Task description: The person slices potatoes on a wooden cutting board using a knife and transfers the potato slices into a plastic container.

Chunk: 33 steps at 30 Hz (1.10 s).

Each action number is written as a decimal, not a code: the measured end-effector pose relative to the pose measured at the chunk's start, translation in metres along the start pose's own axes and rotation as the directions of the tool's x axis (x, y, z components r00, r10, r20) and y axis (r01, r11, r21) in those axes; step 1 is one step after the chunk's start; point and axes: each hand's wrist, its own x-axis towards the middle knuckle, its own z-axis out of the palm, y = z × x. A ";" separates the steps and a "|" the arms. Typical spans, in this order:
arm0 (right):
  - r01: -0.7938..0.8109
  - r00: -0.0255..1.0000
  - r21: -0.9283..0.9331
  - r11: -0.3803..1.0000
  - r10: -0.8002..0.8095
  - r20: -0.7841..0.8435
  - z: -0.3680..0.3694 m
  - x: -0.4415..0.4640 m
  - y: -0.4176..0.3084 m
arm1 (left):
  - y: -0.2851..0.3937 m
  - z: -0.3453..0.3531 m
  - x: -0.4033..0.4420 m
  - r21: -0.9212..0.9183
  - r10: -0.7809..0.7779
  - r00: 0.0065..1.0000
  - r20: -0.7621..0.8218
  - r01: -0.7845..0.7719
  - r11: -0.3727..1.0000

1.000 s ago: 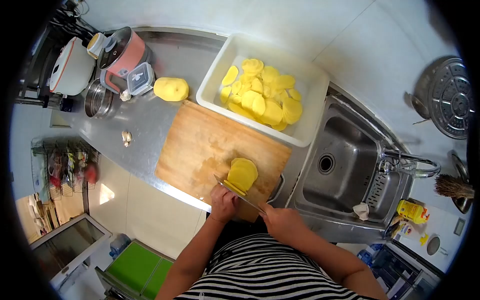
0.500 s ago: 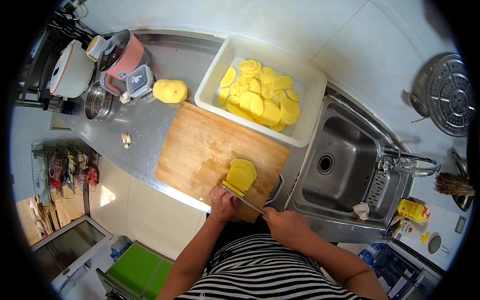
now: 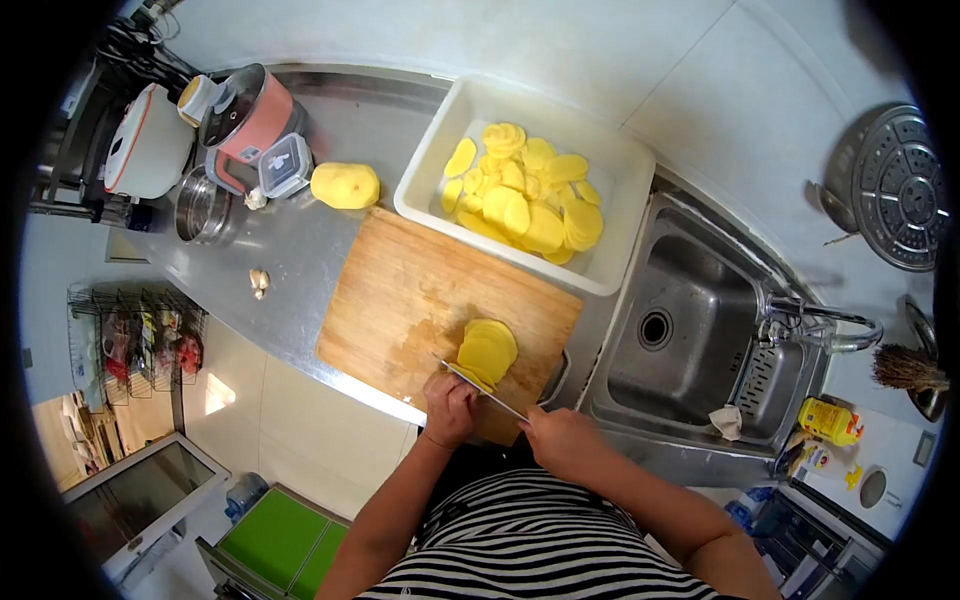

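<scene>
My right hand [image 3: 568,445] grips the handle end of a kitchen knife [image 3: 497,401], its blade pointing up and left across the board. Close to the blade, on its near side, my left hand [image 3: 450,405] has its fingers curled down on a piece of potato that they mostly hide. Overlapping yellow potato slices [image 3: 488,347] lie fanned out on the far side of the blade. All of this rests at the near right part of a wooden cutting board [image 3: 385,285]. Wet marks show on the wood left of the slices.
A white plastic tub [image 3: 425,190] behind the board holds many potato slices. One whole peeled potato [image 3: 345,186] lies left of it. Garlic cloves [image 3: 259,283], a lidded container [image 3: 285,165] and a pink kettle [image 3: 252,115] stand further left. A steel sink [image 3: 690,290] is at the right.
The knife blade has shifted slightly, with its tip showing further beyond my left fingers. My right hand has moved a little left. The whole view has shifted slightly.
</scene>
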 end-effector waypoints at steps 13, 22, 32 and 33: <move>0.111 0.986 -0.009 0.994 -0.111 -0.126 0.018 0.039 -0.012 | 0.002 -0.001 0.000 0.088 -0.013 1.000 0.021 0.011 0.996; 0.095 0.979 -0.065 0.993 -0.105 -0.172 0.026 0.043 -0.016 | 0.004 0.000 -0.005 0.109 0.000 1.000 -0.013 0.002 0.994; 0.167 0.948 -0.100 0.981 -0.188 -0.258 0.043 0.047 -0.005 | 0.006 0.000 -0.016 0.157 -0.078 0.997 -0.018 0.080 0.984; 0.165 0.949 -0.100 0.981 -0.186 -0.254 0.045 0.047 -0.003 | 0.006 0.000 -0.014 0.139 -0.089 0.996 -0.024 0.092 0.986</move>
